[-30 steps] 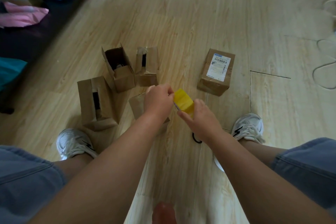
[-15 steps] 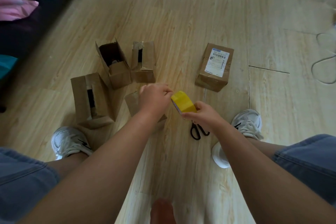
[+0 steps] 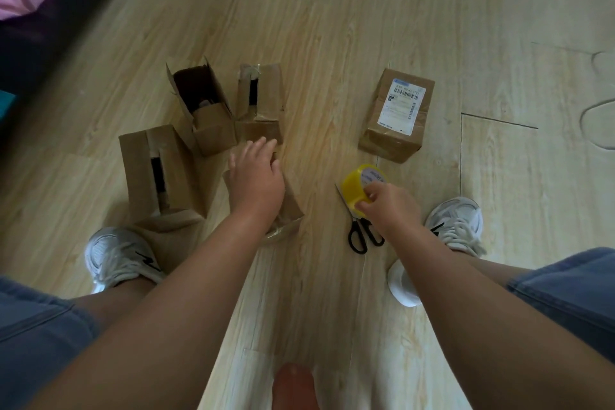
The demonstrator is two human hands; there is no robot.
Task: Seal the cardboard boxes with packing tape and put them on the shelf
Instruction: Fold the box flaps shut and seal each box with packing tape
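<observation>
Your left hand [image 3: 256, 176] lies over the near box [image 3: 291, 206], fingers spread and nearly straight, gripping nothing; whether the palm presses down cannot be told. Your right hand [image 3: 391, 206] curls thumb and fingers round the tape [image 3: 359, 185], low over the scissors [image 3: 361, 231], whose blade tip pokes out beside the roll. A strip of floor [image 3: 319, 150] separates your hands. Left of the near box, the tall box [image 3: 146, 170], open box [image 3: 206, 110] and slit box [image 3: 263, 96] crowd close together. The labelled box [image 3: 396, 113] sits apart, beyond the tape. Wide floor runs past the boxes, bounded far left by a dark edge [image 3: 66, 43].
</observation>
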